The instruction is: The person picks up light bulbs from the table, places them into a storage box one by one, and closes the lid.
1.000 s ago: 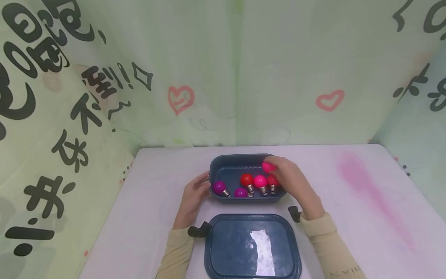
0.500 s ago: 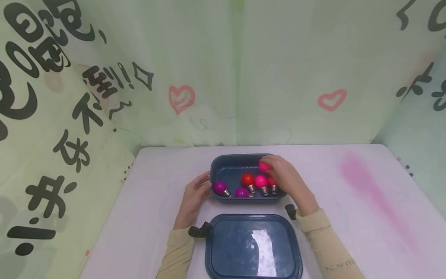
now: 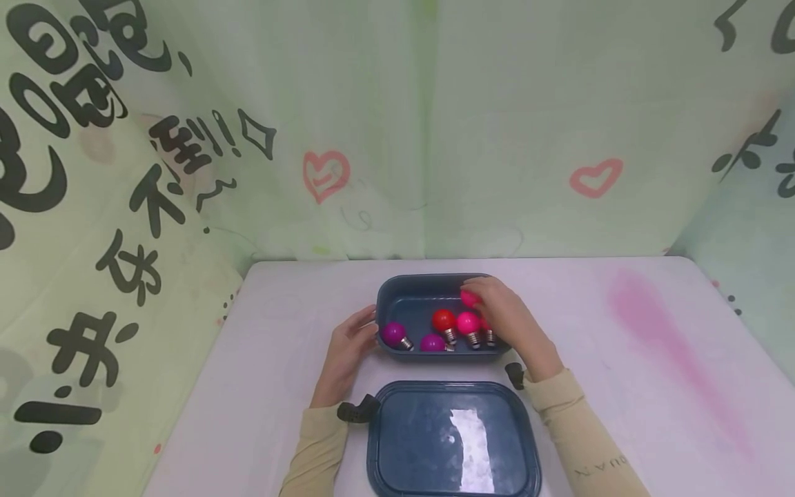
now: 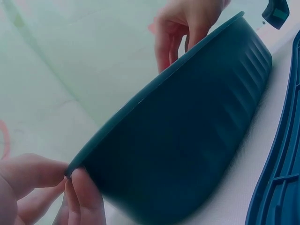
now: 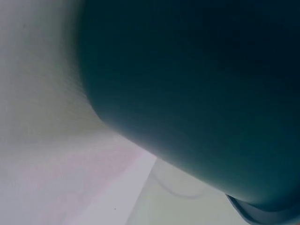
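Observation:
A deep blue-grey plastic box (image 3: 404,286) stands near the back of the table. My left hand (image 3: 344,355) pinches its left rim; in the left wrist view the thumb and fingers (image 4: 86,194) meet at the rim's corner. Inside the box's right part, my right hand (image 3: 512,314) holds a pink light bulb (image 3: 470,298), its base hidden by the hand. Under it, along the front side, lie a red bulb (image 3: 444,320), a second pink bulb (image 3: 468,322) and another reddish bulb (image 3: 490,337) partly covered by the hand. Two purple bulbs (image 3: 394,333) lie further left.
A blue-grey lid (image 3: 422,442) lies flat on the white table in front of the box, between the forearms. Black wrist mounts (image 3: 359,409) sit near both sleeves. A green curtain (image 3: 484,124) hangs behind the table.
My right hand has shifted slightly left inside the box with the pink bulb, now covering more of the reddish bulb. The left hand keeps its place at the rim.

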